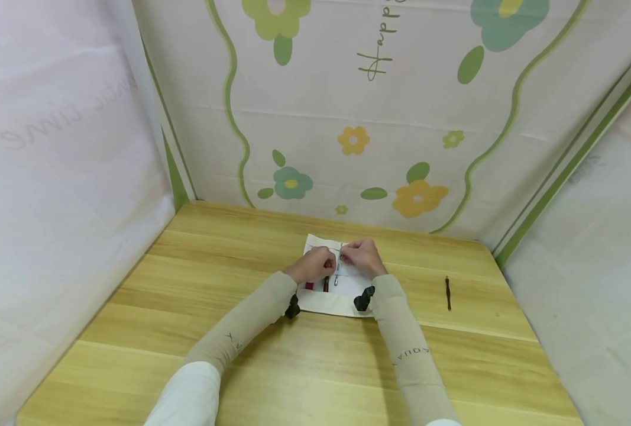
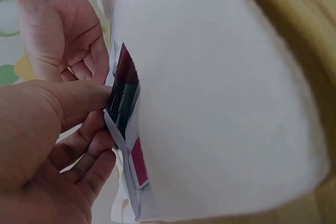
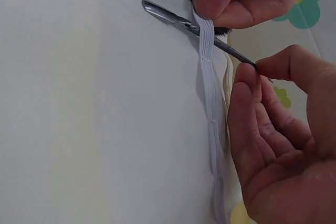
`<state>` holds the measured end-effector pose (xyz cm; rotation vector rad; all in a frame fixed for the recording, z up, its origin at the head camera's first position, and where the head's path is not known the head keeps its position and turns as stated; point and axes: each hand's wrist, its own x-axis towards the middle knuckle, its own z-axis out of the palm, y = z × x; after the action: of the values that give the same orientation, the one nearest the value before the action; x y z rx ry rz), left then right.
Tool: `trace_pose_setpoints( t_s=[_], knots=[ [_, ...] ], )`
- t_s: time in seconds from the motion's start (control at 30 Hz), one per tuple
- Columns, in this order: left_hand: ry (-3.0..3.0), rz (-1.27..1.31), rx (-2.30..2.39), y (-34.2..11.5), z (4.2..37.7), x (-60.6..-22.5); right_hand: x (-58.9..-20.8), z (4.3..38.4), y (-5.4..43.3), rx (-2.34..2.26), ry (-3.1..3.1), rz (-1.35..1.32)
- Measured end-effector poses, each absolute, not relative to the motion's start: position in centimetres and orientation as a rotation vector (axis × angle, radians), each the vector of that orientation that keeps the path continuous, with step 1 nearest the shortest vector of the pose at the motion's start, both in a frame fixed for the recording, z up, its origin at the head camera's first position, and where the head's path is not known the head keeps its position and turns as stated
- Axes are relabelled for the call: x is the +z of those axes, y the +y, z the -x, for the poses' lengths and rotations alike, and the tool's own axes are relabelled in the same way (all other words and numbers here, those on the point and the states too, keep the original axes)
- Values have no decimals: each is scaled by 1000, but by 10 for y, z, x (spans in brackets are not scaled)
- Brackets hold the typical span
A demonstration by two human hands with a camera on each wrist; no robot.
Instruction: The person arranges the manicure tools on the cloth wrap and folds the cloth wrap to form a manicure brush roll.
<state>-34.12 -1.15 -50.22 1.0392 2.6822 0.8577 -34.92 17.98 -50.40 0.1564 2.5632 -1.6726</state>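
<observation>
A white cloth tool roll [image 1: 331,303] with a white elastic band [image 3: 207,45] across it lies on the table. My right hand [image 1: 363,256] pinches the thin end of a metal cuticle pusher [image 3: 163,13] between thumb and fingertips. The pusher passes under the elastic band, its scooped end out on the far side. With thumb and fingers my left hand [image 1: 315,263] pinches the band, right beside the pusher. A dark brush [image 2: 123,93] with a reddish tip sits in the band close to the left thumb. Beside it is a magenta item [image 2: 138,163], partly hidden.
To the right on the wooden table [image 1: 230,260] lies a slim dark brown tool [image 1: 447,293], apart from the roll. A flower-patterned curtain [image 1: 315,118] stands behind the table, and pale curtains hang at both sides.
</observation>
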Motion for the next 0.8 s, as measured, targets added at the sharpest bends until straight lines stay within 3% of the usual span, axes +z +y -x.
trace_pose_setpoints(
  t_s=[0.8],
  knots=[
    [2702,-995,843,-10,337,-498,-490,354,185,-1413,2350,-287]
  ],
)
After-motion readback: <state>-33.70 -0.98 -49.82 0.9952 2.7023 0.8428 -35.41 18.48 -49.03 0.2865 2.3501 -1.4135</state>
